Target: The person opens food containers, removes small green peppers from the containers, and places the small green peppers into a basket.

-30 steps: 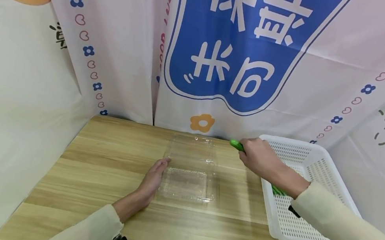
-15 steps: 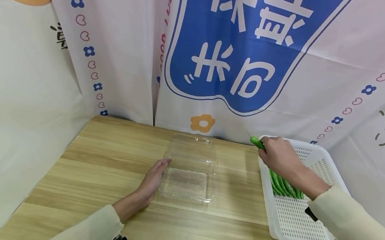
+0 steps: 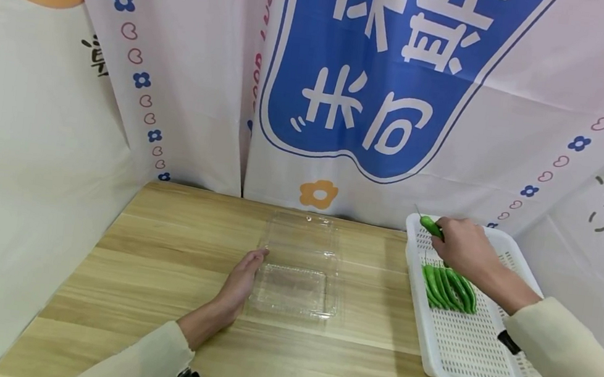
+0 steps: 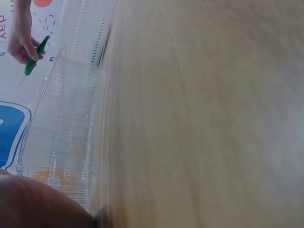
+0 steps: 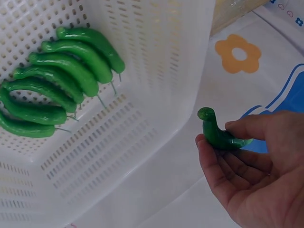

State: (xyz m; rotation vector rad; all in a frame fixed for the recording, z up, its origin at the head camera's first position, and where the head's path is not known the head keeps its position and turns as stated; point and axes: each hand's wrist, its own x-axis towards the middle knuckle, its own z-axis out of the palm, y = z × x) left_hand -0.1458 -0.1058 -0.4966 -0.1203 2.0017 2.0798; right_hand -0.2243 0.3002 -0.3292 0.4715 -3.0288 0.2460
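A clear plastic clamshell box [image 3: 293, 287] lies unfolded on the wooden table, its lid [image 3: 301, 232] laid back toward the wall. Beside its left edge, my left hand [image 3: 235, 286] touches the box with fingers extended along it. My right hand [image 3: 465, 249] pinches a single green chili pepper [image 5: 219, 133] between thumb and fingers, and its thin stem sticks out in the head view. That hand is raised over the far end of a white plastic basket [image 3: 420, 332]. A row of several green chili peppers [image 3: 448, 289] lies inside the basket.
The wooden table [image 3: 172, 248] meets a printed cloth [image 3: 205, 109] at the back, and cloth also hangs on both sides. High perforated walls surround the basket, which stands on the right part of the table.
My right hand, still pinching the chili pepper, has moved right from near the box to above the basket. The peppers in the basket are now uncovered. My left hand stays put.
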